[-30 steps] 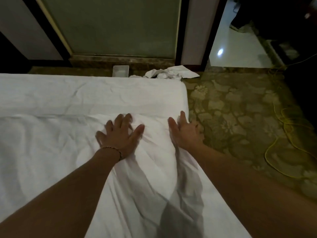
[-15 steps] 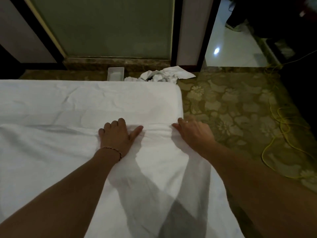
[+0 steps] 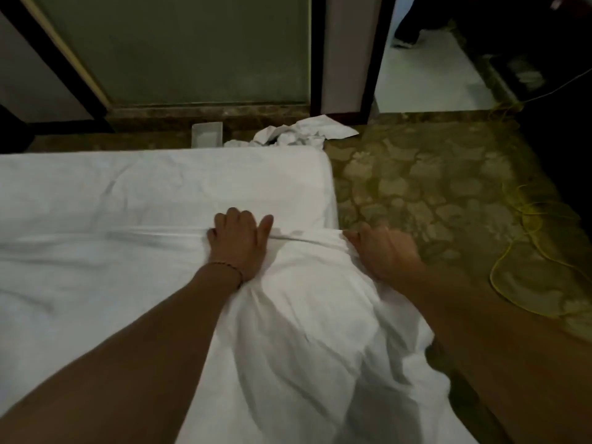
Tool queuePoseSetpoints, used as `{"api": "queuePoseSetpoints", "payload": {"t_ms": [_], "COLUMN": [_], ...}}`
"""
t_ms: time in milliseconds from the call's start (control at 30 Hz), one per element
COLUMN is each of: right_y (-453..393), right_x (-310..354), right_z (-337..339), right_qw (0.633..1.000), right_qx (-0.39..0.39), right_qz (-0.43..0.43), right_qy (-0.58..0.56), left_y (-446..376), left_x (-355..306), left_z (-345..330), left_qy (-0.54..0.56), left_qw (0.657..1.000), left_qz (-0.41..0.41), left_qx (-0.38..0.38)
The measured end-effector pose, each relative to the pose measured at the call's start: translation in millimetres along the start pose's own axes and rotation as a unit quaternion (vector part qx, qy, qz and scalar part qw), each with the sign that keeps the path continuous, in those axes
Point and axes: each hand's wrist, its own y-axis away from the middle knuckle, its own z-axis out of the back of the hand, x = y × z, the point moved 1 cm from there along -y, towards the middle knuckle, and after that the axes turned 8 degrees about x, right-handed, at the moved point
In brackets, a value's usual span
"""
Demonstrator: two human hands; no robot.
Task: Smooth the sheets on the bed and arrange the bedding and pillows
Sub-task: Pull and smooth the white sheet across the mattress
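Observation:
A bed with a white fitted sheet (image 3: 192, 184) fills the left and centre. A white top sheet (image 3: 304, 331) lies over the near part, its far edge running straight across the bed. My left hand (image 3: 238, 241), with a bead bracelet on the wrist, presses down at that edge, fingers curled over the hem. My right hand (image 3: 382, 251) is at the bed's right side, fingers closed around the sheet's corner where it hangs off. The sheet billows between my arms. No pillows are in view.
A crumpled pile of white linen (image 3: 298, 134) lies on the floor beyond the bed's far corner, beside a small white bin (image 3: 207, 134). Patterned carpet (image 3: 432, 193) lies to the right with a yellow cable (image 3: 525, 251) on it. A doorway (image 3: 426, 75) opens to a tiled floor.
Both hands went from flat, fingers spread, to curled on the top sheet's far edge. The right hand moved out to the bed's right side. The sheet bulges more between the arms.

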Motion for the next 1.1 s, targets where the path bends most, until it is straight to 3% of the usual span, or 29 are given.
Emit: {"api": "queuePoseSetpoints", "payload": {"t_ms": [67, 133, 233, 267, 333, 433, 500, 567, 633, 733, 800, 933, 1000, 1100], "right_y": [-1.6, -8.7, -11.2, -10.1, -12.1, -16.7, -0.9, 18.5, 33.8, 39.9, 40.2, 45.4, 46.9, 64.9], "right_x": [12.8, 26.6, 68.3, 81.1, 95.0, 75.2, 72.9, 104.2, 147.7, 159.6, 121.8, 54.6, 72.5, 150.9], "right_z": [-19.1, -18.8, 10.8, 21.2, 39.3, 54.4, 55.0, 44.2, 29.4, -8.8, -32.0, -38.3, -23.5, 0.1], "right_qw": [0.997, 0.997, 0.990, 0.986, 0.990, 0.998, 0.997, 0.997, 0.984, 0.979, 0.987, 0.991, 0.998, 0.995], "right_qx": [0.035, 0.000, -0.137, -0.150, -0.096, -0.009, -0.048, -0.061, -0.026, 0.025, 0.057, 0.128, 0.048, -0.048], "right_qz": [-0.064, -0.082, 0.045, 0.077, 0.104, -0.013, -0.048, 0.039, 0.149, 0.188, 0.150, -0.040, -0.042, 0.050], "right_qy": [0.007, -0.009, -0.012, -0.007, 0.003, -0.056, -0.023, -0.026, -0.094, -0.080, -0.017, 0.006, 0.009, -0.068], "left_y": [6.8, 10.0, 13.7, 17.3, 28.8, 51.4, 63.4, 67.6, 65.6, 66.7, 73.9, 96.1, 103.8, 112.4], "left_x": [8.8, 16.1, 34.5, 40.7, 53.8, 66.8, 64.9, 58.6, 59.0, 83.5, 107.9, 137.8, 140.5, 143.8], "left_z": [-5.3, 2.1, 18.8, 23.3, 29.2, 20.6, 9.5, 3.1, 4.0, 11.2, 15.2, 15.2, 15.5, 22.4], "left_qy": [0.037, 0.056, 0.038, 0.036, 0.024, -0.006, 0.002, 0.009, 0.003, -0.027, -0.083, -0.108, -0.096, -0.075], "left_qw": [0.999, 0.997, 0.997, 0.998, 0.998, 0.999, 0.998, 0.998, 0.999, 0.999, 0.994, 0.991, 0.993, 0.996], "left_qz": [-0.034, -0.061, -0.055, -0.049, -0.048, -0.045, -0.034, -0.035, -0.031, 0.011, 0.012, 0.015, 0.007, -0.009], "left_qx": [0.000, -0.004, -0.027, -0.032, -0.026, 0.029, 0.049, 0.045, 0.044, 0.046, 0.065, 0.080, 0.073, 0.051]}}
